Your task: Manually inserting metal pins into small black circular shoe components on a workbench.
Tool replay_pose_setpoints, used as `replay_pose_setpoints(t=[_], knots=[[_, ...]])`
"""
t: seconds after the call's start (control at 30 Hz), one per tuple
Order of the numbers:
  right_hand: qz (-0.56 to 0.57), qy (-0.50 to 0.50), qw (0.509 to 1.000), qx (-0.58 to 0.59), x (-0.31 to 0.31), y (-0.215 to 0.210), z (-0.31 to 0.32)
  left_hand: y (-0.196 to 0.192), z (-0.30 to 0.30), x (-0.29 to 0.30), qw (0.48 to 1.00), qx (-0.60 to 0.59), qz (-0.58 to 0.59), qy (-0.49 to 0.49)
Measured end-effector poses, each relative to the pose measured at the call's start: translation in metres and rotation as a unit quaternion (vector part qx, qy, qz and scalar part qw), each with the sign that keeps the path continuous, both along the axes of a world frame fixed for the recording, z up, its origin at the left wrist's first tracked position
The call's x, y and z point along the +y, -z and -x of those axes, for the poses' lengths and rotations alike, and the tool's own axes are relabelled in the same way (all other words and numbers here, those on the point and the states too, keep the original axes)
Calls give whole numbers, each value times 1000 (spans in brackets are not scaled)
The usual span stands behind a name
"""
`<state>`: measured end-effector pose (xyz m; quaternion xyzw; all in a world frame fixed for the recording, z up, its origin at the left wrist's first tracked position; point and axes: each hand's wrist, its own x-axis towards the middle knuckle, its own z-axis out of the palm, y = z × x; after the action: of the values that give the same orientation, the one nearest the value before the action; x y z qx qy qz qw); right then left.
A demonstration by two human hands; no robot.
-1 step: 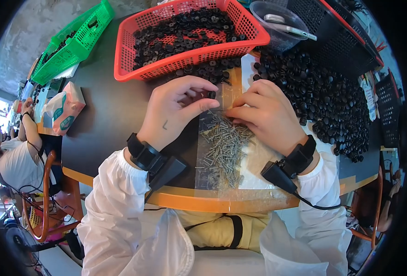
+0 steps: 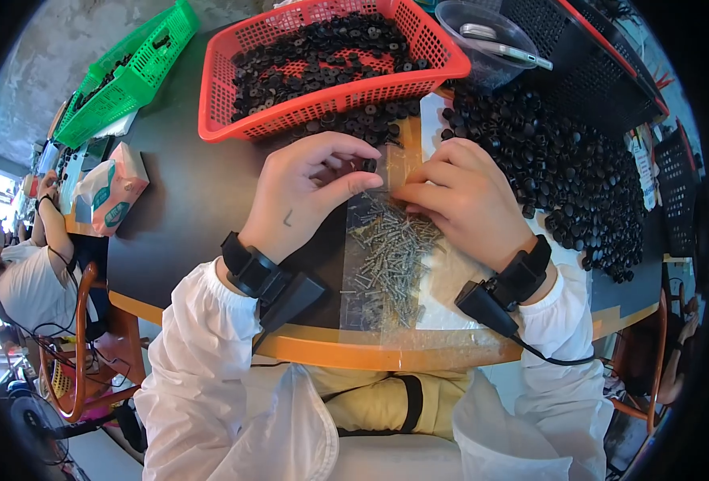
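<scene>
My left hand (image 2: 310,180) pinches a small round black plastic part (image 2: 369,165) between thumb and forefinger, beside the far end of the screw pile. Opposite it, my right hand (image 2: 467,196) has its fingertips bunched together just above the screws; whatever they hold, if anything, is hidden behind the fingers. Below and between both hands lies a loose heap of silvery screws (image 2: 394,260) on clear plastic and tape. A big pile of black round caps (image 2: 571,176) spreads to the right of my right hand.
Beyond my hands a red basket (image 2: 334,100) holds flat black discs, with more discs lying against its near side. A clear tub (image 2: 491,68) with a phone stands by a black crate (image 2: 603,76). At left are a tissue pack (image 2: 120,191), a green basket (image 2: 130,88) and another person (image 2: 30,276).
</scene>
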<state>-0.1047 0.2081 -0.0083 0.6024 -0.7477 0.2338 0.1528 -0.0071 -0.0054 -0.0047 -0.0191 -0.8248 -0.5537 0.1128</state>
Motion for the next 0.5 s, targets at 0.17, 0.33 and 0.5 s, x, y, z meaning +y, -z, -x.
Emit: replay_pose_setpoints(t=[0.17, 0.33, 0.5], knots=[[8, 2, 1000, -14, -2, -3, -4, 0, -1, 0, 1000, 6, -9, 5], [10, -2, 1000, -28, -3, -1, -6, -4, -3, 1, 1000, -7, -11, 10], [39, 8, 997, -59, 0, -1, -4, -4, -4, 1, 1000, -9, -13, 11]])
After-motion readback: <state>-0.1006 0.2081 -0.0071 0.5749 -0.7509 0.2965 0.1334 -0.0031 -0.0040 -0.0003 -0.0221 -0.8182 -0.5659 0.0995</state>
